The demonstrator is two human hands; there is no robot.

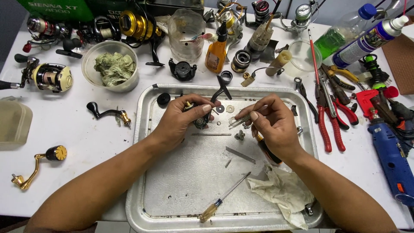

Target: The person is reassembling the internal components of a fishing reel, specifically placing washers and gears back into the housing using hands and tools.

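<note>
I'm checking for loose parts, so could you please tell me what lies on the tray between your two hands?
In the head view, between the left hand and right hand, small washers and a thin metal rod lie loose on the metal tray.

Over the metal tray (pixel 146 129), my left hand (pixel 181 118) grips a dark fishing-reel body (pixel 201 121), thumb pressed on its top. My right hand (pixel 274 125) pinches a small silvery part (pixel 238 121) just right of the reel; the two are close, though I cannot tell whether they touch. Loose washers (pixel 225 109) lie on the tray just beyond my fingers. Nearer to me lie a yellow-handled screwdriver (pixel 222 199) and, to its right, a crumpled rag (pixel 284 192). Right of the tray sit red-handled pliers (pixel 330 118) and a blue rotary tool (pixel 392 157). Far left stands a bowl of greenish cloth (pixel 113 64).
</note>
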